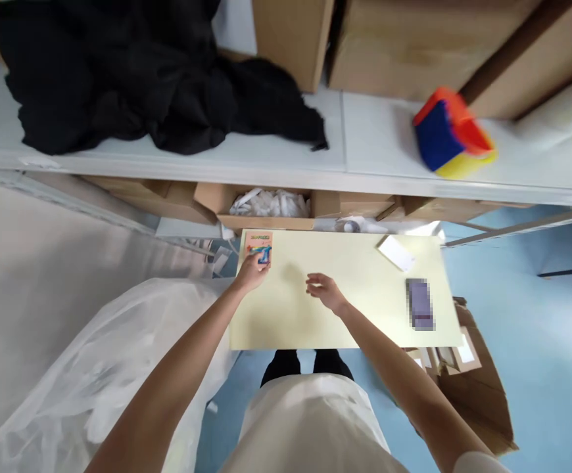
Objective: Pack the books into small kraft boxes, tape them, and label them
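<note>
At the far left corner of the pale yellow table [350, 315], my left hand [252, 272] is closed on the lower edge of a small flat pink pack [267, 238]. The pack shows printed lettering along its top and a blue, multicoloured picture; whether it is a box or a card I cannot tell. Over the middle of the table hovers my right hand [326, 291], its fingers loosely bent and apart, with nothing visible in them. A white box [396, 253] lies slanted at the back right, and a blurred-out purple rectangular thing [420, 304] lies nearer the right edge.
Behind the table, an open cardboard box [265, 222] holds white pieces. Above it runs a shelf [286, 154] with black cloth [167, 85] and a red, blue and yellow container [451, 135]. Left stands a translucent plastic bag [138, 341]; right, another open carton [483, 387].
</note>
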